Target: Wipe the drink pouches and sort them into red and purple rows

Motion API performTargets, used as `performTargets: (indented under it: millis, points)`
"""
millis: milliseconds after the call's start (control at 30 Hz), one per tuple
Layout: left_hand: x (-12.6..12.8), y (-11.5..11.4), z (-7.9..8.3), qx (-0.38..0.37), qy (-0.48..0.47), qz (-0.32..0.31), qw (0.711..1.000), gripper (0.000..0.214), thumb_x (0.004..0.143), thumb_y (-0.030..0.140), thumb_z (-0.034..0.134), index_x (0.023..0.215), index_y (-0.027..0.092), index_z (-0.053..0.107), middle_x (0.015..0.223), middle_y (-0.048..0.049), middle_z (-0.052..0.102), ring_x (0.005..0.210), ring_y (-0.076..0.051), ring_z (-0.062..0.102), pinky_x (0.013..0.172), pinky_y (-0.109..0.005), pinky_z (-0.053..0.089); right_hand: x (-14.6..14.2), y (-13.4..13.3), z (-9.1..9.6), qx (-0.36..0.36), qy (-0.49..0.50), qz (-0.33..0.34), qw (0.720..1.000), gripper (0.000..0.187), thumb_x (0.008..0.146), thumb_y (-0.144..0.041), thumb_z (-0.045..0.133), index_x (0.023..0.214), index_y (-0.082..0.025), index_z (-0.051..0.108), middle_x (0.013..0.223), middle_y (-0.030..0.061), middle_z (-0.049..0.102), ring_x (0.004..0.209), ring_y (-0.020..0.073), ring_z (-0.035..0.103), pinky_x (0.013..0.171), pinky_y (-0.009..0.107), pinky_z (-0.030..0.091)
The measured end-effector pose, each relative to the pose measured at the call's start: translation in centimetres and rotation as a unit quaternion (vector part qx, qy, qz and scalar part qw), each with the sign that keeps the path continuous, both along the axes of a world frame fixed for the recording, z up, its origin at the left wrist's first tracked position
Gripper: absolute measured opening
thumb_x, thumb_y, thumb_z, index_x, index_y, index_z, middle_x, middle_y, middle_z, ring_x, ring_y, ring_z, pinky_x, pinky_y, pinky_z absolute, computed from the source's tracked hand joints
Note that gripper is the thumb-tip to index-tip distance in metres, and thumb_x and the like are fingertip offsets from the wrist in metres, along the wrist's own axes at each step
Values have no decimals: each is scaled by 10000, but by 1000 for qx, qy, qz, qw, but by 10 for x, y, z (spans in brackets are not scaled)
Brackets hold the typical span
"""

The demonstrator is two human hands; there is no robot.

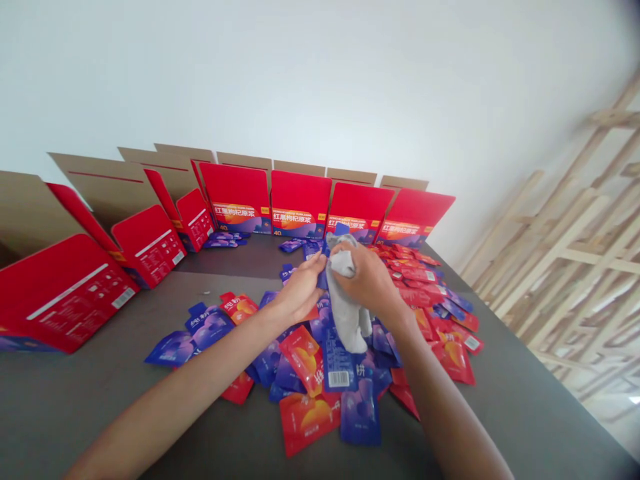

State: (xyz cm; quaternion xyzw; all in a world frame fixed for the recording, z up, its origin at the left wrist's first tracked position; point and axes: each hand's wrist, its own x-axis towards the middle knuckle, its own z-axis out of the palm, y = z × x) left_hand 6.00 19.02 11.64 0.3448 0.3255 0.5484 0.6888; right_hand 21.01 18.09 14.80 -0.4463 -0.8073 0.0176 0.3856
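Grey cloth (345, 313) — in the right hand (370, 279)

A workroom or storeroom, which of the two I cannot tell, fills the head-camera feed at my remote post. I see goods in bulk: matching red cartons (233, 190) with flaps raised, ranged from nine o'clock round to one on a gray tabletop (115, 413), and dozens of loose printed pouches (310, 423) heaped at the dial's center. A plain white wall (320, 80) stands at twelve; a pale, rough wooden framework (580, 256) rises at three.
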Motion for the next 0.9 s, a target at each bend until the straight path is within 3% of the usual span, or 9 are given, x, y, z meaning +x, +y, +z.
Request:
performTargets:
  millis: [233,333,533,700,900]
  points:
    - [-8,11,2,47,-44,14,998,231,913,128,647,1120,166,743,1132,-67,793,1094,-233,728,1013,-349,553,-21,-6,-13,-65,-80,38,994,181,901,-193,587,1061,-259,640,1047,49,712,915,251,685,779,330,491]
    - [-11,15,-6,28,-12,-28,999,239,904,163,699,1137,178,751,1133,-76,797,1096,-242,731,994,-353,557,-14,-2,-12,-51,-62,2,997,200,893,-205,596,1080,-258,646,1046,63,718,941,267,683,797,344,502]
    - [-10,24,-30,-11,68,-88,994,234,939,193,693,1169,195,738,1045,-84,802,911,-200,754,852,-317,586,26,21,-5,13,55,-106,993,210,844,-234,601,1042,-250,668,980,68,723,911,283,678,828,399,527]
    - [13,57,-52,-13,167,-145,975,147,926,130,697,1067,146,733,858,-40,751,696,-142,687,705,-278,578,73,31,8,72,197,-158,965,145,801,-271,625,933,-231,671,920,52,722,838,245,670,816,386,523]
    - [47,96,-80,-2,320,-160,934,321,997,370,683,1242,164,660,1206,-82,697,994,-204,703,844,-400,627,117,31,20,106,287,-186,934,149,788,-308,653,898,-208,669,874,40,706,809,218,639,795,370,500]
